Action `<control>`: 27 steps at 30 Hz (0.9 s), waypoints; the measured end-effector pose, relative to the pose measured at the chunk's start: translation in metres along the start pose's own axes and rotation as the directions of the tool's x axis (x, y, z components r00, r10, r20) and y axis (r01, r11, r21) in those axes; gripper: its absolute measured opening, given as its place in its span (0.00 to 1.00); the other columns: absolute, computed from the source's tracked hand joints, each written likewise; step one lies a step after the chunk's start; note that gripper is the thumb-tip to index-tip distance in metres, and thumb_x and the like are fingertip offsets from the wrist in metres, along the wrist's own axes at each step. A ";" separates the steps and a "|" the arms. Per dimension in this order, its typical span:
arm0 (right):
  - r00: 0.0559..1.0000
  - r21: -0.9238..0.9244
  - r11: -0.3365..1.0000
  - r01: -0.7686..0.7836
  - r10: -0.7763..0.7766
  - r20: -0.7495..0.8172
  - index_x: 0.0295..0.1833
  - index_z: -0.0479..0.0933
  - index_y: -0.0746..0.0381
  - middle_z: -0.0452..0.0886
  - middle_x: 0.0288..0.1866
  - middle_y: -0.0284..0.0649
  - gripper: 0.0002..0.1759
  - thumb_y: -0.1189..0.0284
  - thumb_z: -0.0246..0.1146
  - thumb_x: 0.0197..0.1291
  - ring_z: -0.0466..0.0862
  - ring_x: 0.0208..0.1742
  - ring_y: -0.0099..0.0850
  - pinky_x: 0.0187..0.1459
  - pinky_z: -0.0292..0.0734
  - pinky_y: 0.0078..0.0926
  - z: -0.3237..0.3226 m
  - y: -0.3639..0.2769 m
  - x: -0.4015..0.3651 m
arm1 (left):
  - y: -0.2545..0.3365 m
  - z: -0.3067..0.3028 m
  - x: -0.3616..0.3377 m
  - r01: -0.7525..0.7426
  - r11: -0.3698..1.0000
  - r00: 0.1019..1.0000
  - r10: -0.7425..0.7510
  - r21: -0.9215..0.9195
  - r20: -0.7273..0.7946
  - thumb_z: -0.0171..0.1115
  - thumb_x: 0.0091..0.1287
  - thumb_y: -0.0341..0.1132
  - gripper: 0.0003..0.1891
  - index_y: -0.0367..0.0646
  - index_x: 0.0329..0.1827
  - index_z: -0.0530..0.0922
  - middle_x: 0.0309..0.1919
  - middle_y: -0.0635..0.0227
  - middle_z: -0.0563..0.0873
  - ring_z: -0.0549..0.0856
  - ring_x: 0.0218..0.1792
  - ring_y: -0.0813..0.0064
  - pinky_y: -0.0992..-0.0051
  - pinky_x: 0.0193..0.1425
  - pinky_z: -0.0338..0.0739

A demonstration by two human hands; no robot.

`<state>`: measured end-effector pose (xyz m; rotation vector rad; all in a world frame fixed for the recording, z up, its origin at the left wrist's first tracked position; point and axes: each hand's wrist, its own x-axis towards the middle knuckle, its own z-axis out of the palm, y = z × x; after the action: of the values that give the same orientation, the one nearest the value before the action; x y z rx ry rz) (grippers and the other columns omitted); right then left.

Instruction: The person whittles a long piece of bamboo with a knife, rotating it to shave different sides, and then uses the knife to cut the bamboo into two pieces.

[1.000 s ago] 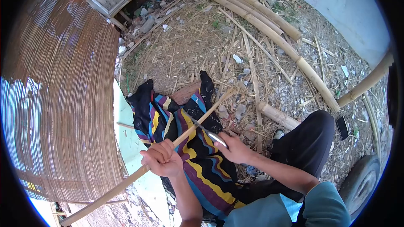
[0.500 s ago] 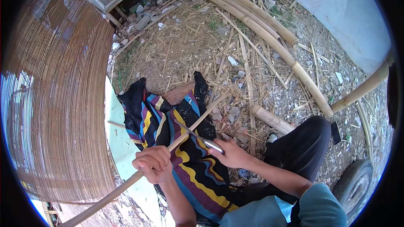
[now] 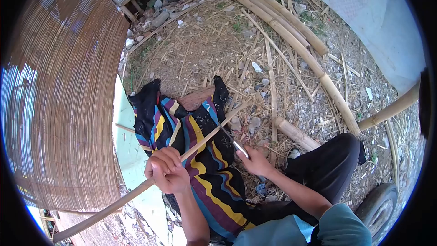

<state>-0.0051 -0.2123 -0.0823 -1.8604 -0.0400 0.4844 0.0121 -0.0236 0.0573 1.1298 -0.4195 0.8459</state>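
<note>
My left hand (image 3: 167, 169) is closed around a long bamboo strip (image 3: 202, 142), which slants from the lower left up toward the middle. In my right hand (image 3: 255, 160) is a knife (image 3: 240, 149) with a shiny handle and a dark blade. The blade's far end meets the strip beyond my left hand. Beneath both lies a striped cloth (image 3: 214, 193) in black, yellow, purple and blue, spread over my lap and the ground.
Bamboo poles (image 3: 325, 79) lie at the upper right, and a shorter bamboo piece (image 3: 296, 133) is near my knee. A slatted screen (image 3: 68, 109) stands at the left. At the lower right is a tire (image 3: 378, 207). Straw and stones litter the ground.
The knife and my right hand have moved right, and the blade now meets the strip farther toward its far end. My left hand still grips the strip.
</note>
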 end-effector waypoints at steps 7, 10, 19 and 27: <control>0.984 -0.028 0.988 0.151 -0.153 -0.097 0.45 0.71 0.65 0.77 0.23 0.52 0.21 0.55 0.51 0.66 0.81 0.27 0.51 0.32 0.74 0.42 0.018 0.001 -0.003 | 0.005 0.007 -0.005 0.053 0.999 0.990 -0.051 0.008 -0.129 0.40 0.75 0.40 0.24 0.45 0.15 0.57 0.10 0.72 0.60 0.56 0.09 0.82 0.80 0.14 0.52; 0.999 0.025 0.999 0.024 -0.023 -0.043 0.44 0.70 0.66 0.77 0.22 0.54 0.21 0.56 0.51 0.66 0.80 0.27 0.52 0.32 0.74 0.43 0.009 -0.008 0.004 | 0.005 0.008 -0.006 0.078 0.996 0.982 -0.071 0.035 -0.177 0.39 0.76 0.42 0.25 0.46 0.15 0.55 0.09 0.74 0.58 0.53 0.09 0.83 0.80 0.15 0.50; 0.976 -0.065 0.998 0.012 -0.026 -0.217 0.40 0.73 0.68 0.78 0.26 0.57 0.22 0.56 0.52 0.65 0.80 0.33 0.56 0.35 0.73 0.47 0.021 0.044 0.056 | 0.006 0.006 -0.003 0.168 0.982 0.925 -0.127 0.088 -0.357 0.39 0.76 0.44 0.28 0.49 0.13 0.50 0.08 0.77 0.52 0.48 0.10 0.83 0.79 0.15 0.47; 0.977 -0.015 0.980 0.198 -0.199 -0.076 0.43 0.72 0.66 0.77 0.25 0.54 0.21 0.56 0.53 0.65 0.80 0.31 0.52 0.33 0.73 0.42 0.026 -0.002 0.029 | 0.006 0.004 0.002 0.221 0.972 0.889 -0.171 0.073 -0.424 0.42 0.75 0.48 0.27 0.52 0.15 0.47 0.11 0.78 0.48 0.45 0.13 0.83 0.78 0.19 0.46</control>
<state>0.0133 -0.1808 -0.0962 -1.8579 -0.1745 0.2743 0.0092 -0.0255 0.0645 1.0456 0.1017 0.9121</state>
